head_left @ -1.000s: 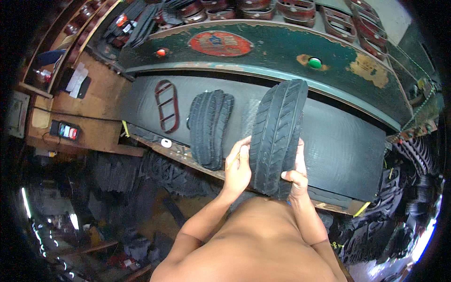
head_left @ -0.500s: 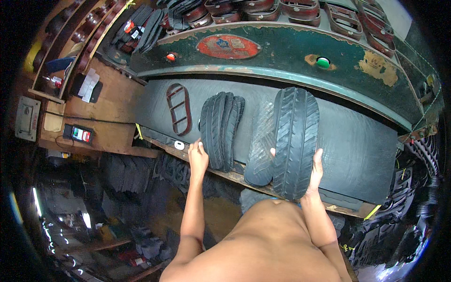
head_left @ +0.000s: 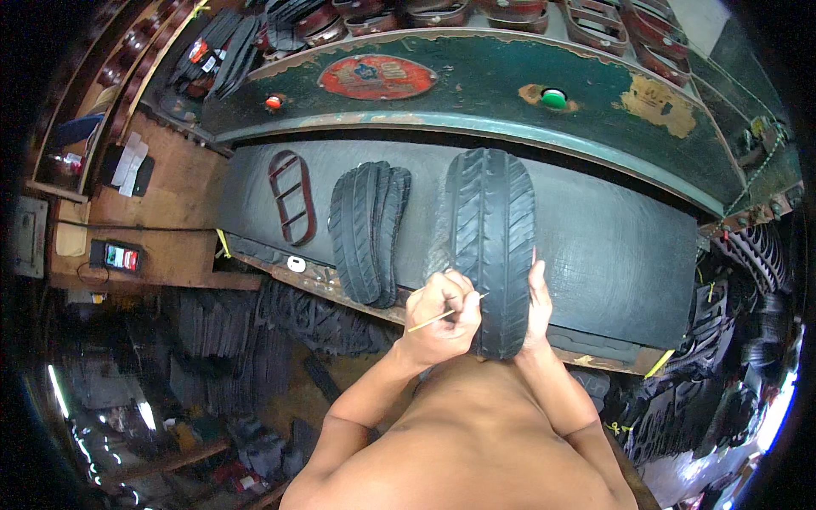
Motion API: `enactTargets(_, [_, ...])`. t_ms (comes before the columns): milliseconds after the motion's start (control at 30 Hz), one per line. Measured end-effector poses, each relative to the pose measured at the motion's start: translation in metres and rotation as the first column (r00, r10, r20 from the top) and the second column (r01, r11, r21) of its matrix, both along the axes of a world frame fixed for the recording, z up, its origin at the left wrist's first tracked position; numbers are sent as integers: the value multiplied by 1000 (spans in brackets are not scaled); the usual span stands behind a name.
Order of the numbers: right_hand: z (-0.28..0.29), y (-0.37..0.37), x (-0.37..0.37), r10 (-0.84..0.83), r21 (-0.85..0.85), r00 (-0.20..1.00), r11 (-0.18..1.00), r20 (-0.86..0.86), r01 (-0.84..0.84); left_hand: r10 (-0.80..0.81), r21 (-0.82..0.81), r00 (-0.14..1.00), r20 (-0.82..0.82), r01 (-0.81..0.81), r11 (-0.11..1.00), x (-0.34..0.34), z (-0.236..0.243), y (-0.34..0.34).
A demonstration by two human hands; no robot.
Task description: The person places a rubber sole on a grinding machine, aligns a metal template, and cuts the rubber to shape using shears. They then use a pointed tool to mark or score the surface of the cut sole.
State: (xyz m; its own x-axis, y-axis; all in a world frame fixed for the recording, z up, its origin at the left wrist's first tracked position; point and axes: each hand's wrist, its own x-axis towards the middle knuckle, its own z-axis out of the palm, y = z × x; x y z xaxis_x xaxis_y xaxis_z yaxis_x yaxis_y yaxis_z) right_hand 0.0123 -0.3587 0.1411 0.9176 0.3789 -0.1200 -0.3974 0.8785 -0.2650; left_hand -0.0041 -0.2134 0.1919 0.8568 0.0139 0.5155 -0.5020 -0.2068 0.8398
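Observation:
A thick black piece of tyre tread (head_left: 491, 246) with rounded ends stands over the dark work surface (head_left: 612, 255). My right hand (head_left: 535, 310) grips its right edge, thumb up along the side, other fingers mostly hidden behind it. My left hand (head_left: 442, 314) pinches a thin pale pen-like stick (head_left: 432, 320), its tip close to the tread's lower left part. A paler flat piece (head_left: 441, 229) shows just left of the tread, partly covered. Further left lie several tread pieces (head_left: 361, 238), overlapping. Beyond those is a reddish-brown oval cutting die (head_left: 293, 200) with crossbars.
A green machine beam (head_left: 476, 93) with a red button (head_left: 273, 102) and a green button (head_left: 554, 99) spans the back. Several dies (head_left: 595, 25) stand on top. A small white object (head_left: 296, 264) lies on the front ledge. A lit-screen device (head_left: 121, 257) rests on the left bench.
My left hand has left the ledge by the tread pieces and come right to the large tread, now holding the stick. The whole view has shifted slightly.

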Motion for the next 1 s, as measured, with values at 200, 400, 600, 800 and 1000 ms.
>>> enactTargets(200, [9, 1, -2, -92, -54, 992, 994, 87, 97, 17, 247, 999, 50, -29, 969, 10, 2, -7])
enactTargets(400, [14, 3, -1, -97, -124, 992, 987, 75, 106, -34, 246, 999, 39, 24, 969, 12, 2, -4])
enactTargets(600, [17, 4, -2, -96, -117, 988, 987, 123, 110, -20, 238, 999, 35, 11, 971, 13, 4, -4])
enactTargets(800, [15, 3, -1, -78, -139, 994, 986, 74, 87, -18, 227, 1000, -11, 20, 974, 13, 5, -2])
enactTargets(1000, [9, 0, -1, -76, -76, 996, 994, 55, 80, -87, 218, 992, 89, 66, 974, 12, 4, -1])
